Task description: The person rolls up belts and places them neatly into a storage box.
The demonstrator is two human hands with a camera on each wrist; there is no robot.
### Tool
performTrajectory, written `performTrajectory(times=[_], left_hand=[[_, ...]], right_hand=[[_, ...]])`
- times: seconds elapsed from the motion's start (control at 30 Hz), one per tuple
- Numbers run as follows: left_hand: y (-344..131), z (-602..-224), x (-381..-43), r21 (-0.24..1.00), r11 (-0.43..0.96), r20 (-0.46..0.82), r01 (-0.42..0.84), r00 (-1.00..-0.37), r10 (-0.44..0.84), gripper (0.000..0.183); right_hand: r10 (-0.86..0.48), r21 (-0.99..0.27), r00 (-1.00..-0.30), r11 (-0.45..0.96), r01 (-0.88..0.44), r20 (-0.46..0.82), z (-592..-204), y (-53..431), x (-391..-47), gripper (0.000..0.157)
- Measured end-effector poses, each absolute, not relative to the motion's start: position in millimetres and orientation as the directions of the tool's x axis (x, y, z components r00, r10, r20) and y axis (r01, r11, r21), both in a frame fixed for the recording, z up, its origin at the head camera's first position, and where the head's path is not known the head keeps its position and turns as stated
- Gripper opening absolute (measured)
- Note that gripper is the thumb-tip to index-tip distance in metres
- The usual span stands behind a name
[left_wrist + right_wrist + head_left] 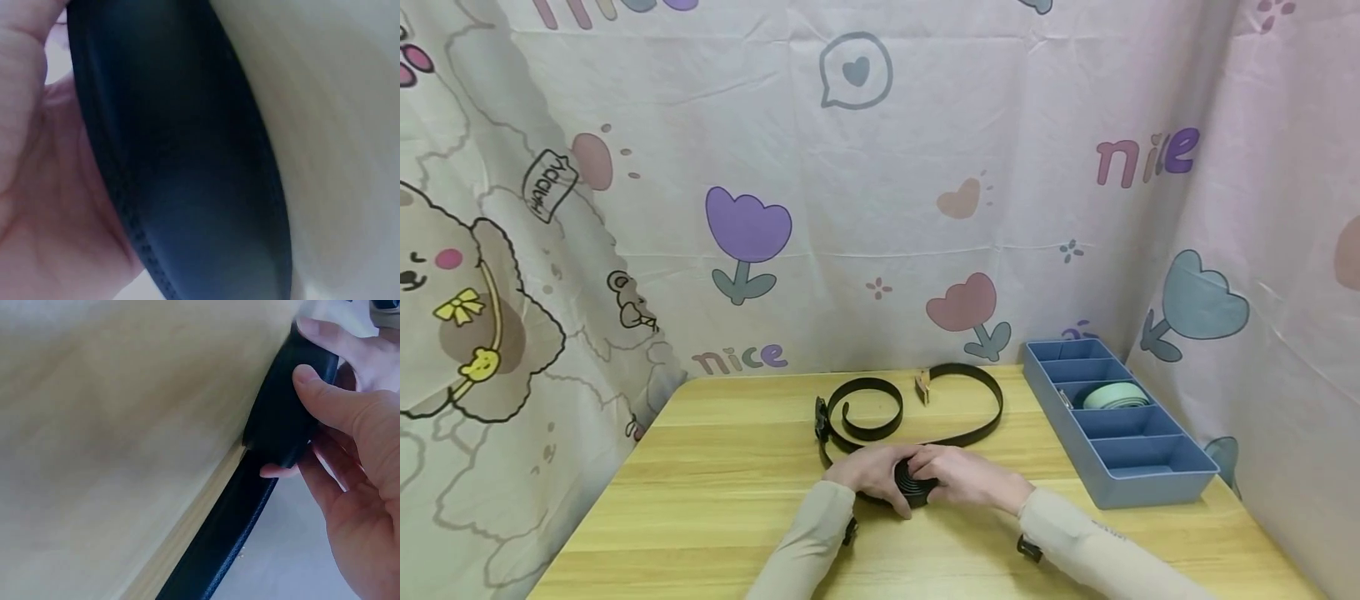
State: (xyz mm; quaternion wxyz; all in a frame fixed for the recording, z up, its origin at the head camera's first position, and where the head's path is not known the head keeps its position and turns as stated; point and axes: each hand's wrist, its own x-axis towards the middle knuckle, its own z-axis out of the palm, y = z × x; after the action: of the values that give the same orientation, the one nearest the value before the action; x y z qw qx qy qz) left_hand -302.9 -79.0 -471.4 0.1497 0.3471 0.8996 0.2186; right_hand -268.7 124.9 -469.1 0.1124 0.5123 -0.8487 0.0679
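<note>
Pale sleeves [811, 533] sit nearest. Left hand [872, 472] grips one side of a coiled black belt [916, 492]; right hand [973, 477] pinches the other, thumb on its outer face. Coil's mid-table [700, 500]; loose black strap [872, 433], dark buckle [821, 419], gold-toned buckle [922, 388] beyond. Blue tray [1150, 493] right, mint roll [1116, 396] in middle compartment.

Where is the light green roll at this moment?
In the head view, the light green roll is on the right, in a compartment of the blue box, beyond the right hand.
</note>
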Motion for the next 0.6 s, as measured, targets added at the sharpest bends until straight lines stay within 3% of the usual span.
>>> performTrajectory(times=[0.2,0.33,0.6], left_hand=[[-75.9,-473.2,-302.9,0.435,0.668,-0.071,0.603,-0.717,0.693,0.062],[-75.7,-475.2,-302.9,0.428,0.656,-0.061,0.622,-0.704,0.708,0.062],[-79.8,-472.5,-301.9,0.476,0.656,-0.123,0.586,-0.694,0.709,0.080]], right_hand=[[-0.825,-0.024,-0.506,0.517,-0.855,0.253,-472.0,121.5,-264.5,0.032],[-0.820,-0.042,-0.498,0.508,-0.860,0.282,-476.3,119.1,-263.8,0.029],[-0.844,-0.085,-0.470,0.465,-0.881,0.260,-470.4,128.3,-265.6,0.032]])
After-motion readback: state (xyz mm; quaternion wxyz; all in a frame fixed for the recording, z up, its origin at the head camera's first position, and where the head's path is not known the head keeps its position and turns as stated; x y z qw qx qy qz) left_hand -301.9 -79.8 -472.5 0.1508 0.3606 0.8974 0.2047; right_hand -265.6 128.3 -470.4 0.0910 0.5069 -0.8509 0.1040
